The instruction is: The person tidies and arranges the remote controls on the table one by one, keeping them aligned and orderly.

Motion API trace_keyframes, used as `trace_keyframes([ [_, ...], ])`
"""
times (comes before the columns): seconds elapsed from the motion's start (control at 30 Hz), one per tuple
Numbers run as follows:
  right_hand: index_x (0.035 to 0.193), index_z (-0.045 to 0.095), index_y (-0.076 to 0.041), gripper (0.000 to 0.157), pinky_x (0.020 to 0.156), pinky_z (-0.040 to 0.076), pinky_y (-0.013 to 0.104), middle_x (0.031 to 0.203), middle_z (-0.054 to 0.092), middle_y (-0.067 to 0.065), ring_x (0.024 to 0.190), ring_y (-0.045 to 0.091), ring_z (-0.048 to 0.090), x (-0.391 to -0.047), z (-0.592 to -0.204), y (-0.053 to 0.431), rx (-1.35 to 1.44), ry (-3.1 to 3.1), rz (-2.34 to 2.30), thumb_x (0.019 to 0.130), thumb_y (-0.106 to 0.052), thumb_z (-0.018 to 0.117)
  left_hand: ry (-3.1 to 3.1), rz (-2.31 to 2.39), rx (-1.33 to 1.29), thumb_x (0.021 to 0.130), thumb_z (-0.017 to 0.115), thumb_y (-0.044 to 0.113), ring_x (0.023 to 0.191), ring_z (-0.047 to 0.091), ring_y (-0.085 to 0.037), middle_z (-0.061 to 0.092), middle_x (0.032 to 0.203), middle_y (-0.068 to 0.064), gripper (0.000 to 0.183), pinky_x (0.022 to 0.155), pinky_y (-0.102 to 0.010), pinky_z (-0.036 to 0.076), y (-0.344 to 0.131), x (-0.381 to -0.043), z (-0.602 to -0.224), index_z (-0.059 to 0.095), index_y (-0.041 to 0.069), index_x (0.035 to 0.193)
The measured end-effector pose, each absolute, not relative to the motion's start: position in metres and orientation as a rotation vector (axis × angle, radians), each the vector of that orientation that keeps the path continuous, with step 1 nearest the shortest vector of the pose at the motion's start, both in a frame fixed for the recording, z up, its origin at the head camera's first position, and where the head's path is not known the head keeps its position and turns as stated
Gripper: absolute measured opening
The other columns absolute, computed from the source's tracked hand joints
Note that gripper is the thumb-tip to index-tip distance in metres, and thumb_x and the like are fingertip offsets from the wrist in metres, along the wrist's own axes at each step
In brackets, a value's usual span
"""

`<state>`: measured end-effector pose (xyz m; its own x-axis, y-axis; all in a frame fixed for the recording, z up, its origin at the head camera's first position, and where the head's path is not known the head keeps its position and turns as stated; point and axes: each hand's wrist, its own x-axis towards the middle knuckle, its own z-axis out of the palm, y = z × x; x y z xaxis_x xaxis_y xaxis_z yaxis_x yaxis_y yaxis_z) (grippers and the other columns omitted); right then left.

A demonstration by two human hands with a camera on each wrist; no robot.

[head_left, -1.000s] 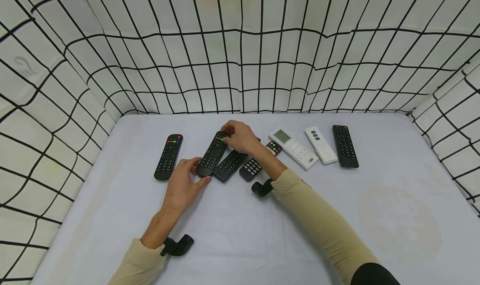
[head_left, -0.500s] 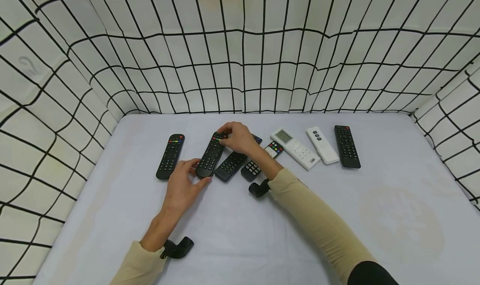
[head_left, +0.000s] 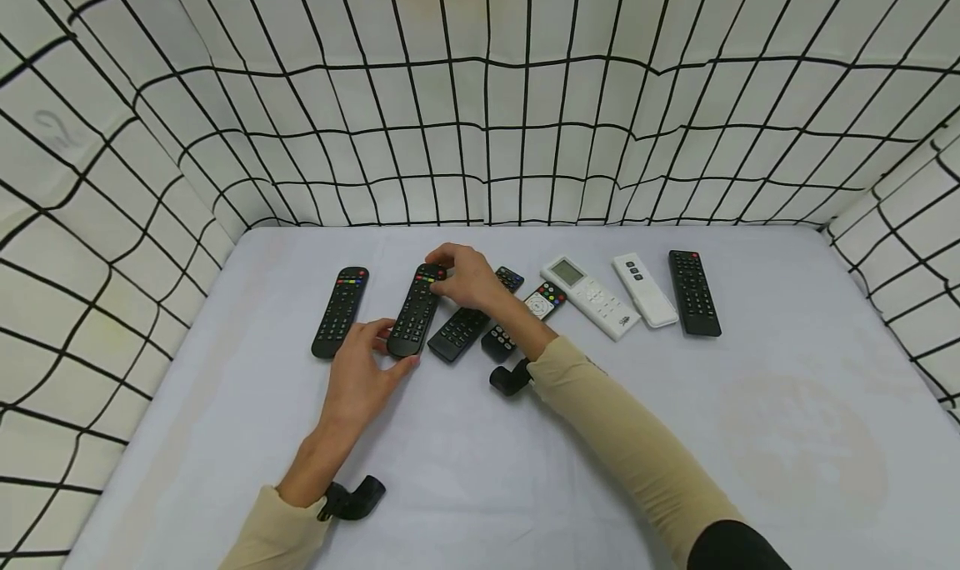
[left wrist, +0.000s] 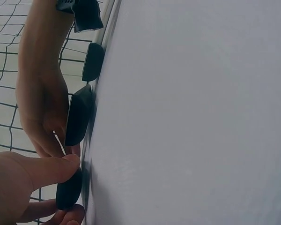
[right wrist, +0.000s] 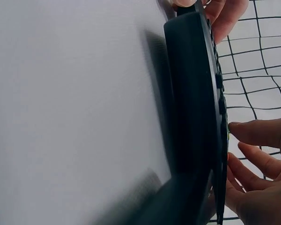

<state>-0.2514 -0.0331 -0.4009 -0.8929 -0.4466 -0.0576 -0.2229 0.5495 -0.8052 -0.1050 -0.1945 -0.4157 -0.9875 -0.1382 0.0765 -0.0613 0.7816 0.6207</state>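
Note:
A black remote control (head_left: 411, 324) with a coloured button row lies slightly tilted on the white cloth. My left hand (head_left: 358, 382) holds its near end between thumb and fingers, also seen from the left wrist, where the thumb and fingers sit on either side of the remote's end (left wrist: 70, 191). At its far end my right hand (head_left: 471, 280) grips it with thumb and fingers. Left of it lies a similar black remote (head_left: 340, 313). Under the right hand and wrist are two more dark remotes, one slim (head_left: 459, 333) and one with a white round pad (head_left: 542, 305), both partly covered.
Further right lie a white remote with a screen (head_left: 592, 297), a smaller white remote (head_left: 645, 292) and a black remote (head_left: 693, 293). The white-covered table (head_left: 480, 487) is enclosed by white walls with black netting (head_left: 487, 95) at the back and sides.
Both hands have shifted the held remote a little left, its far end swinging left so it stands straighter. More of the slim dark remote beside it now shows.

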Motion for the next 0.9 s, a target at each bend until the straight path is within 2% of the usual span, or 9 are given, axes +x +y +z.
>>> trace_keyframes([
  [0.3, 0.137, 0.063, -0.006, 0.046, 0.118, 0.044, 0.040, 0.143, 0.064, 0.014, 0.138, 0.029, 0.057, -0.249, -0.402, -0.044, -0.598, 2.490, -1.269, 0.094, -0.006, 0.076, -2.843, -0.969, 0.176, 0.084, 0.087, 0.013, 0.106, 0.066, -0.039, 0.061, 0.119, -0.026, 0.063, 0.090, -0.050, 0.049, -0.199, -0.101, -0.416, 0.059, -0.004, 0.138],
  [0.9, 0.141, 0.059, -0.006, 0.050, 0.119, 0.043, 0.038, 0.148, 0.062, 0.012, 0.141, 0.028, 0.055, -0.252, -0.404, -0.053, -0.686, 2.473, -1.240, 0.094, -0.006, 0.075, -2.837, -0.970, 0.207, 0.085, 0.086, 0.014, 0.103, 0.066, -0.038, 0.059, 0.120, -0.026, 0.062, 0.088, -0.048, 0.049, -0.198, -0.100, -0.416, 0.058, -0.007, 0.137],
])
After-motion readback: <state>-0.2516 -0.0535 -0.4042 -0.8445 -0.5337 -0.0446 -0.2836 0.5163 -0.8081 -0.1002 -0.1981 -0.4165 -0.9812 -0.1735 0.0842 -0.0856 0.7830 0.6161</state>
